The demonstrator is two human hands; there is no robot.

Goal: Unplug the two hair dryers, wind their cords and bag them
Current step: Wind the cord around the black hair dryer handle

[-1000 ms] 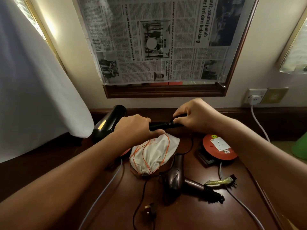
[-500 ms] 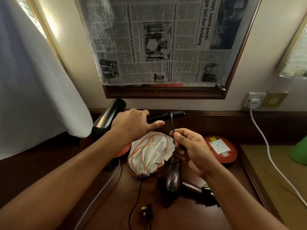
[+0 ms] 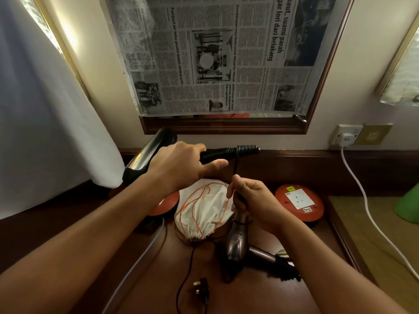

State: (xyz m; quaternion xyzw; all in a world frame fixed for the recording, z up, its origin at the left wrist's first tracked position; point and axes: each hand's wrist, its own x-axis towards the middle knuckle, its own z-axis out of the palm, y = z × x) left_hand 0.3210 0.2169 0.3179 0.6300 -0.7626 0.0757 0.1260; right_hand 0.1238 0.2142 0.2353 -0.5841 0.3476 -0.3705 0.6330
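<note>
My left hand (image 3: 181,164) grips the handle of a black hair dryer (image 3: 149,155) held above the dark wooden table (image 3: 260,298), its barrel pointing left. Black cord (image 3: 235,164) is wound in a few turns round the handle's end and drops down to my right hand (image 3: 251,200), which pinches it. Below lies a white drawstring bag (image 3: 204,211) with orange string. A bronze hair dryer (image 3: 235,243) lies on the table under my right wrist. A black plug (image 3: 201,288) with its cord lies near the table's front.
A red extension reel (image 3: 299,202) with a socket sits at the right, another red reel (image 3: 165,202) partly hidden behind the bag. A white plug (image 3: 345,139) sits in the wall socket, its cable trailing right. White curtain at left, green object (image 3: 408,207) far right.
My right hand has come off the handle's end, pulling the cord downward, and now holds it taut below the handle. My left hand lifted the black dryer slightly.
</note>
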